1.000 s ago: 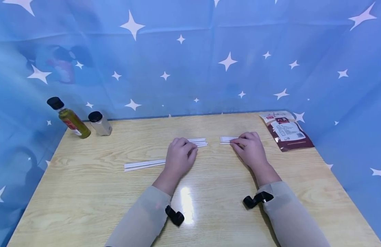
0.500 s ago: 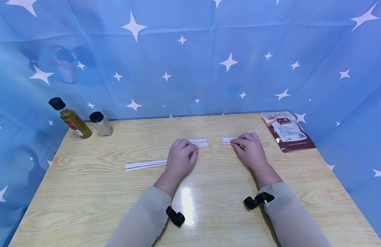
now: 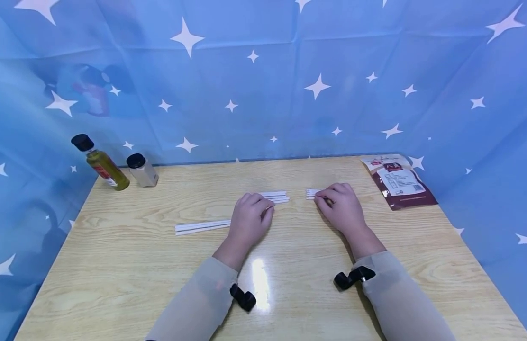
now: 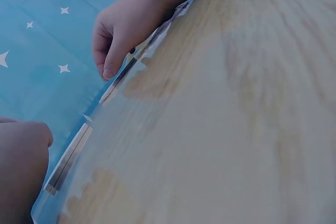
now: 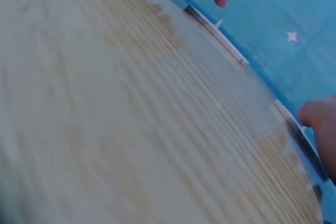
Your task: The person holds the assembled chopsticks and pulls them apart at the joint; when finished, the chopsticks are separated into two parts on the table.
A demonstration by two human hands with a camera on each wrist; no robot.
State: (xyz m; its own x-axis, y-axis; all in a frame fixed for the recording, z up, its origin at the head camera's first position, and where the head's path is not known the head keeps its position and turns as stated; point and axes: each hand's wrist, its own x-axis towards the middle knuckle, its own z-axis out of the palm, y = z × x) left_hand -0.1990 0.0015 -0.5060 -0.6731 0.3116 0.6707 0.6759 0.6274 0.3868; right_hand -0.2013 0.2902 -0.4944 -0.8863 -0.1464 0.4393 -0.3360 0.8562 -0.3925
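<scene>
My left hand [image 3: 250, 219] curls over a group of slim white sticks [image 3: 277, 194], thumb and forefinger pinching at their near side; the hand hides the sticks' left part. More white sticks [image 3: 199, 228] lie flat to the left and run under that hand. My right hand [image 3: 343, 207] has its thumb and forefinger together at another short group of white sticks [image 3: 310, 192], with fingers covering the right part. A small gap of table parts the two groups. In the left wrist view, the right hand [image 4: 126, 32] is at the top, its fingertips close to the sticks [image 4: 118, 81].
An oil bottle [image 3: 106, 169] and a black-capped seasoning jar [image 3: 144, 173] stand at the back left of the wooden table [image 3: 118, 270]. A brown and white food pouch [image 3: 397, 182] lies at the back right. A blue starry cloth [image 3: 263, 85] hangs behind.
My right hand has shifted slightly left along its sticks, covering more of them. The left hand and both stick groups keep their places; the head view shifts slightly.
</scene>
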